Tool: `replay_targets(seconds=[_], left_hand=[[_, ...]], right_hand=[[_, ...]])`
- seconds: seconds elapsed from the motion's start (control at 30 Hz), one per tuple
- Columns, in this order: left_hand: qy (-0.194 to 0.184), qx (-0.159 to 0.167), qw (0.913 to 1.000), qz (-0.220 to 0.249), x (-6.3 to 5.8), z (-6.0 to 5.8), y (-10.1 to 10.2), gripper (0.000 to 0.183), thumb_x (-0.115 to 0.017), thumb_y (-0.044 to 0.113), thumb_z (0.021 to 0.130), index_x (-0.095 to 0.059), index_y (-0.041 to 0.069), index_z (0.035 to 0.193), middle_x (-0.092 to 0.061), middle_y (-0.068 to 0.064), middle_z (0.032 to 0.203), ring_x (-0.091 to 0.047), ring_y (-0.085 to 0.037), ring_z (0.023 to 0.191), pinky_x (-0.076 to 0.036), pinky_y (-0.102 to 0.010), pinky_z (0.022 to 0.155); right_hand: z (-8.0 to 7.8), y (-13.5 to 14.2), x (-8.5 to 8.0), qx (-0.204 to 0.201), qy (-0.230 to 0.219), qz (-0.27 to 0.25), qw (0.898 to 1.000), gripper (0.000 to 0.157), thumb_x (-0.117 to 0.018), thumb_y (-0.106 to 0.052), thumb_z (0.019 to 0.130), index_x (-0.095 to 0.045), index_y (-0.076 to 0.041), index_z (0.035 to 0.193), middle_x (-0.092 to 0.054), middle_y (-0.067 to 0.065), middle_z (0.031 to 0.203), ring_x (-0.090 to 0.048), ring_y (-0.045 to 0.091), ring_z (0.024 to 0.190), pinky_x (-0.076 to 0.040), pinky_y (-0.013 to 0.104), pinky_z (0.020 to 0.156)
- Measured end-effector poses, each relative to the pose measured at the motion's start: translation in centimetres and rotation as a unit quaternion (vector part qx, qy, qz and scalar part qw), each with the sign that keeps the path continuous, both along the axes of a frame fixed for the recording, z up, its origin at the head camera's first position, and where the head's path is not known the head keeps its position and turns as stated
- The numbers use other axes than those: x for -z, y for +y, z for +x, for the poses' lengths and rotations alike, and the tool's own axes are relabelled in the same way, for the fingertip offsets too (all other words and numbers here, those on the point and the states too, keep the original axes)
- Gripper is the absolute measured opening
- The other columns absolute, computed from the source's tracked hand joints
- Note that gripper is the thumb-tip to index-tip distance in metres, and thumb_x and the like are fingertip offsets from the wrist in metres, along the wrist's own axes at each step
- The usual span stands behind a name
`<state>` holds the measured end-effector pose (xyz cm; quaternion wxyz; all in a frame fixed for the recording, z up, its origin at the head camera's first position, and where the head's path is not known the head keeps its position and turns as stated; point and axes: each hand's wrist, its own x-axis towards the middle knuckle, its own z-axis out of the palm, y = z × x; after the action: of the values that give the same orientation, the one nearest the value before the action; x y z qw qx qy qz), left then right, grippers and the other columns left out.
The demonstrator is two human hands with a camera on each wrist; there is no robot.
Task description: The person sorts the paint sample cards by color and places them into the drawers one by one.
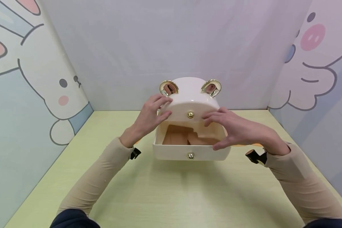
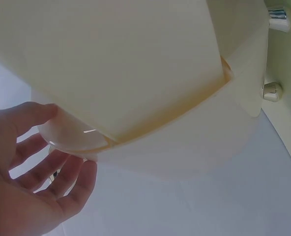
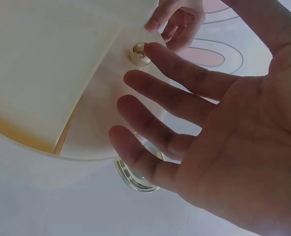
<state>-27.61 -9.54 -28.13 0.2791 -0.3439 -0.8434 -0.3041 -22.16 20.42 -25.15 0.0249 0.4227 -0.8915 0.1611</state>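
A glossy white storage box [image 1: 192, 88] with gold-rimmed ears stands on the table, tilted slightly in my view. Its lower drawer [image 1: 171, 152] is pulled out, and brown flat shapes [image 1: 176, 134] show inside. The upper drawer [image 1: 178, 112], with a round gold knob [image 1: 190, 114], is in place above. My left hand [image 1: 148, 117] is at the box's upper left, thumb and loosely bent fingers at its edge, also seen in the left wrist view. At the right side, my right hand [image 1: 239, 128] spreads its fingers before the box, holding nothing; whether its fingertips touch is unclear.
The pale green-yellow table [image 1: 171, 196] extends in front of and around the box. Walls with cartoon animals stand left [image 1: 40, 82] and right [image 1: 316, 69], and a plain pale wall [image 1: 148, 41] stands behind. Slivers of something orange [image 1: 256, 145] show near the box's right side.
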Motion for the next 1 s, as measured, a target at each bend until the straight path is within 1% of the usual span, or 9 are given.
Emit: replay_targets(seconds=[0.13, 0.27, 0.33, 0.43, 0.57, 0.7, 0.77, 0.9, 1.0], left_hand=[[-0.001, 0.0, 1.0, 0.002, 0.0, 0.0, 0.0, 0.034, -0.075, 0.009, 0.083, -0.065, 0.003, 0.115, -0.062, -0.012, 0.112, -0.055, -0.027, 0.1, -0.051, -0.037, 0.079], [0.001, -0.002, 1.0, 0.002, 0.1, 0.1, 0.0, 0.034, -0.075, 0.009, 0.083, -0.066, 0.004, 0.115, -0.062, -0.012, 0.113, -0.055, -0.027, 0.101, -0.052, -0.037, 0.079], [0.003, -0.002, 1.0, 0.002, 0.2, 0.1, 0.0, 0.034, -0.075, 0.009, 0.083, -0.066, 0.004, 0.115, -0.062, -0.012, 0.113, -0.055, -0.027, 0.101, -0.052, -0.037, 0.079], [0.006, -0.001, 1.0, 0.004, 0.2, 0.1, 0.1, 0.034, -0.075, 0.009, 0.083, -0.066, 0.004, 0.115, -0.062, -0.012, 0.112, -0.055, -0.027, 0.1, -0.051, -0.036, 0.079], [0.014, 0.002, 0.9999, 0.007, 0.2, 0.0, 0.3, 0.034, -0.075, 0.008, 0.082, -0.066, 0.004, 0.114, -0.062, -0.012, 0.111, -0.055, -0.027, 0.098, -0.05, -0.036, 0.079], [0.017, 0.007, 0.9998, 0.01, 0.2, 0.0, 0.5, 0.033, -0.075, 0.008, 0.082, -0.066, 0.004, 0.114, -0.063, -0.012, 0.11, -0.055, -0.027, 0.097, -0.049, -0.036, 0.079], [0.017, 0.007, 0.9998, 0.011, 0.2, 0.0, 0.6, 0.034, -0.075, 0.008, 0.082, -0.066, 0.003, 0.114, -0.063, -0.011, 0.11, -0.055, -0.027, 0.097, -0.049, -0.035, 0.079], [0.018, 0.008, 0.9997, 0.012, 0.1, 0.1, 0.7, 0.034, -0.074, 0.007, 0.082, -0.066, 0.003, 0.115, -0.062, -0.012, 0.111, -0.055, -0.027, 0.098, -0.048, -0.034, 0.08], [0.017, 0.008, 0.9998, 0.011, -0.1, 0.1, 0.8, 0.033, -0.074, 0.008, 0.083, -0.066, 0.003, 0.115, -0.062, -0.012, 0.112, -0.055, -0.027, 0.099, -0.048, -0.034, 0.081]], right_hand=[[0.4, -0.2, 0.1, -0.01, 0.012, -0.025, 1.0, 0.044, -0.084, -0.027, 0.073, -0.063, -0.016, 0.11, -0.061, -0.001, 0.123, -0.05, 0.016, 0.113, -0.045, 0.039, 0.094], [1.7, -0.8, 0.9, -0.031, 0.0, -0.115, 0.993, 0.023, -0.078, -0.021, 0.08, -0.064, -0.02, 0.098, -0.063, -0.011, 0.085, -0.057, 0.004, 0.076, -0.05, 0.024, 0.066], [2.8, -1.2, 1.9, -0.044, -0.033, -0.169, 0.984, 0.013, -0.074, -0.016, 0.085, -0.065, -0.02, 0.093, -0.062, -0.011, 0.073, -0.054, 0.002, 0.061, -0.047, 0.02, 0.052], [4.4, -2.1, 4.1, -0.05, -0.122, -0.227, 0.965, 0.005, -0.066, -0.013, 0.091, -0.068, -0.017, 0.091, -0.065, -0.007, 0.068, -0.053, 0.003, 0.052, -0.045, 0.021, 0.044], [5.4, -3.3, 7.6, -0.036, -0.246, -0.263, 0.932, 0.013, -0.057, -0.016, 0.097, -0.069, -0.013, 0.092, -0.071, 0.002, 0.074, -0.057, 0.012, 0.048, -0.046, 0.025, 0.041], [5.3, -4.2, 10.5, 0.003, -0.335, -0.287, 0.897, 0.025, -0.051, -0.021, 0.1, -0.069, -0.004, 0.095, -0.074, 0.011, 0.083, -0.063, 0.019, 0.049, -0.049, 0.029, 0.043], [5.2, -4.6, 11.2, 0.036, -0.383, -0.306, 0.871, 0.032, -0.05, -0.026, 0.101, -0.067, 0.001, 0.098, -0.074, 0.014, 0.087, -0.065, 0.02, 0.051, -0.05, 0.03, 0.044], [5.3, -5.5, 11.5, 0.101, -0.461, -0.36, 0.805, 0.049, -0.049, -0.038, 0.1, -0.062, 0.009, 0.103, -0.074, 0.013, 0.086, -0.064, 0.015, 0.053, -0.047, 0.026, 0.045], [5.5, -6.0, 11.4, 0.127, -0.477, -0.392, 0.776, 0.055, -0.048, -0.042, 0.099, -0.06, 0.012, 0.102, -0.074, 0.007, 0.08, -0.062, 0.013, 0.05, -0.044, 0.024, 0.045]])
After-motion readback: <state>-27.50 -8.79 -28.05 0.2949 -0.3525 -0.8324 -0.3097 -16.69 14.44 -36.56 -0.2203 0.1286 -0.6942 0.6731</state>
